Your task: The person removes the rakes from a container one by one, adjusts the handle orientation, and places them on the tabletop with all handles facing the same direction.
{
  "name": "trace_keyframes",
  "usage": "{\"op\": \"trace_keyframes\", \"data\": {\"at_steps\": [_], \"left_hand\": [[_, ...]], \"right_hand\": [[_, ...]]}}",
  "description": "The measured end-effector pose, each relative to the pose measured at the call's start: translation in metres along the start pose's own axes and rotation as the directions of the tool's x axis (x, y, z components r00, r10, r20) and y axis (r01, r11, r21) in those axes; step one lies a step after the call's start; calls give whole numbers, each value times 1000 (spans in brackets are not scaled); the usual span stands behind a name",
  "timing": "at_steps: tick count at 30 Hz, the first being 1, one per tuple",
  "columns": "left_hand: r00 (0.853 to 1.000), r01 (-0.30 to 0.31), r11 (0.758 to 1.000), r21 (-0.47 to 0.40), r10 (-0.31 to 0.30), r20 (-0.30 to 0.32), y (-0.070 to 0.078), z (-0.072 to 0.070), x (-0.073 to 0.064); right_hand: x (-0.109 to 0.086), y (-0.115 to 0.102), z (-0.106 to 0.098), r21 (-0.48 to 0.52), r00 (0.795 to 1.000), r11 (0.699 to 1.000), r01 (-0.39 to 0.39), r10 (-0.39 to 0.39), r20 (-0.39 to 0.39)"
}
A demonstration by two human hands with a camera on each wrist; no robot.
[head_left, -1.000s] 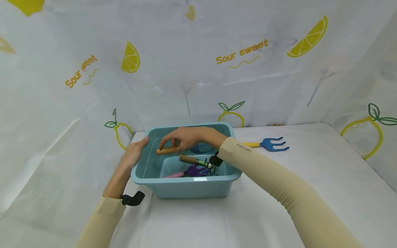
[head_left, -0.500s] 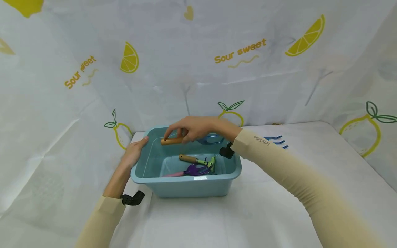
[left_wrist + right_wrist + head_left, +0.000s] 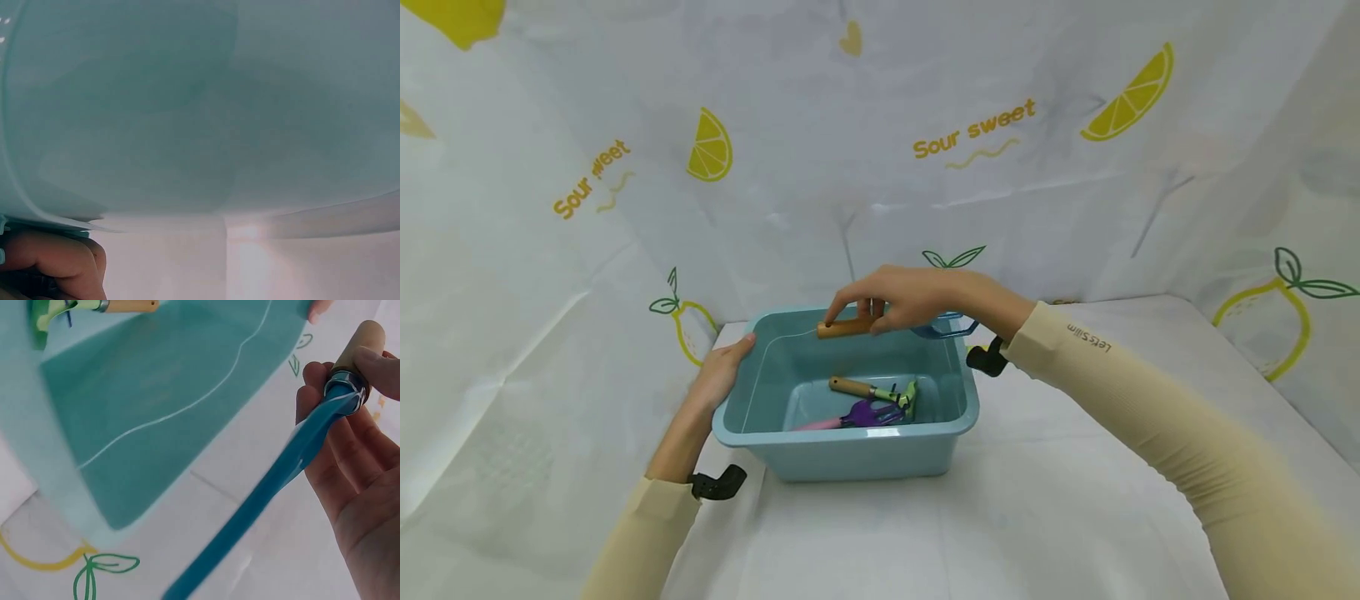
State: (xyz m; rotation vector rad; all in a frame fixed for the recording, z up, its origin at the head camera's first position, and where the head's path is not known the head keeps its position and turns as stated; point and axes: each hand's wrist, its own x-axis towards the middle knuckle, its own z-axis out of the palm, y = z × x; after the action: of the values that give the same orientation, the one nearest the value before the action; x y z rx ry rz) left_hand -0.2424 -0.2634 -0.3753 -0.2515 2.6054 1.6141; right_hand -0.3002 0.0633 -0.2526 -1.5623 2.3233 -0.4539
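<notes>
Right hand: thumb and fingers pinch the tan wooden handle of a blue metal hand tool. Tool is held up off the bin floor; seen from the head, it overlaps the back rim of a light blue, rectangular plastic bin. Left hand: grips the bin's left rim, thumb on top, fingers outside. Inside the bin, near the front wall: a green tool with a brown wooden handle, just behind a purple fork with a pink handle. Bin stands upright on a white cloth.
</notes>
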Motion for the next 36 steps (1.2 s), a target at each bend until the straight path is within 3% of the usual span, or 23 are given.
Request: {"op": "trace_keyframes", "data": {"at_steps": [17, 28, 36], "left_hand": [[1000, -5, 1000, -11, 5, 16, -1, -1, -5], [999, -22, 999, -25, 23, 35, -1, -1, -5], [999, -20, 999, -29, 21, 43, 0, -2, -3]], "right_hand": [[-73, 17, -9, -32, 987, 989, -143, 140, -84], [-119, 45, 0, -22, 957, 967, -255, 249, -147], [-149, 63, 12, -11, 920, 936, -351, 343, -188]]}}
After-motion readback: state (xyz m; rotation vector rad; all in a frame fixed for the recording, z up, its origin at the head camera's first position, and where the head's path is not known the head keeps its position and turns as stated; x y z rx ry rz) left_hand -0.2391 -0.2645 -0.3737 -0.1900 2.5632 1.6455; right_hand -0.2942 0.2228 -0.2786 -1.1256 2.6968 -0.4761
